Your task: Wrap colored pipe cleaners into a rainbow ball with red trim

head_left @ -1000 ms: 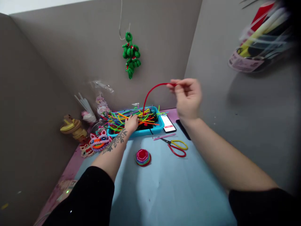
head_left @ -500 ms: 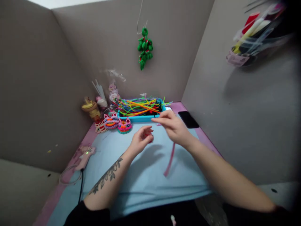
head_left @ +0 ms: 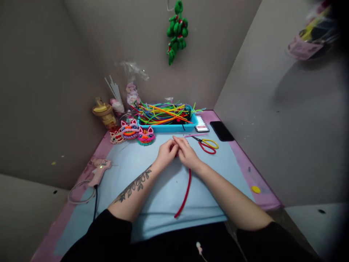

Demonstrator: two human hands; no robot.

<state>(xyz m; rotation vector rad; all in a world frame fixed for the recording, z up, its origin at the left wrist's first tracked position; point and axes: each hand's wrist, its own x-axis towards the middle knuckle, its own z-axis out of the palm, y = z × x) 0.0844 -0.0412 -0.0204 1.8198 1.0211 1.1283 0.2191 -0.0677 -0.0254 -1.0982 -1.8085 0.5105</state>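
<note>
My left hand [head_left: 167, 152] and my right hand [head_left: 187, 153] meet above the blue cloth, both with curled fingers. Between them they pinch a red pipe cleaner [head_left: 187, 192], whose loose tail hangs from beneath my right hand and curves towards the front of the cloth. A bit of red shows under the touching fingers; the rest of the held part is hidden. Just right of my right hand lie scissors [head_left: 208, 145] with one yellow and one red handle, blades pointing left.
A blue tray [head_left: 166, 128] of colourful pipe cleaners stands at the back. Left of it sit several fuzzy animal-face pieces [head_left: 146, 136]. A pink glue gun [head_left: 100, 171] with cables rests at the left. A phone [head_left: 221, 131] lies right, and a green ornament [head_left: 177, 32] hangs above.
My hands have come together; the right moved down and left to meet the left. The red tail swung left. The view shifted, and the scissors now show.
</note>
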